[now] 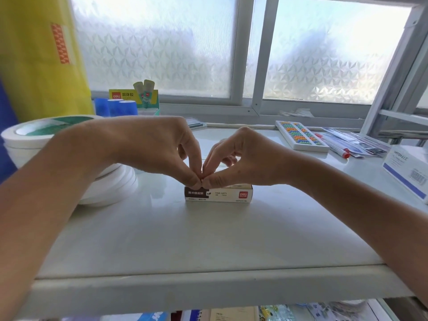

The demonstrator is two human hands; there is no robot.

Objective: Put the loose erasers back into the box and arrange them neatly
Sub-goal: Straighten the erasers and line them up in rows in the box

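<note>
Left hand (159, 149): fingertips pinched at the box's top edge; what they hold is hidden.
Right hand (240, 158): likewise pinched, touching the left fingertips.
Box (218, 194): mid-desk (185, 239), below both hands.
Handling: probably light thin card, easily crushed; hold its short ends.
Writing: "deli", "FINE ARTS".
Erasers: none visible.

Left hand (159, 149), right hand (240, 161) fingertips meeting atop eraser box (218, 195).

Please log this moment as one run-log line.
left hand: fingertips at box top | right hand: same | eraser box: on shelf | loose erasers: none visible
</note>
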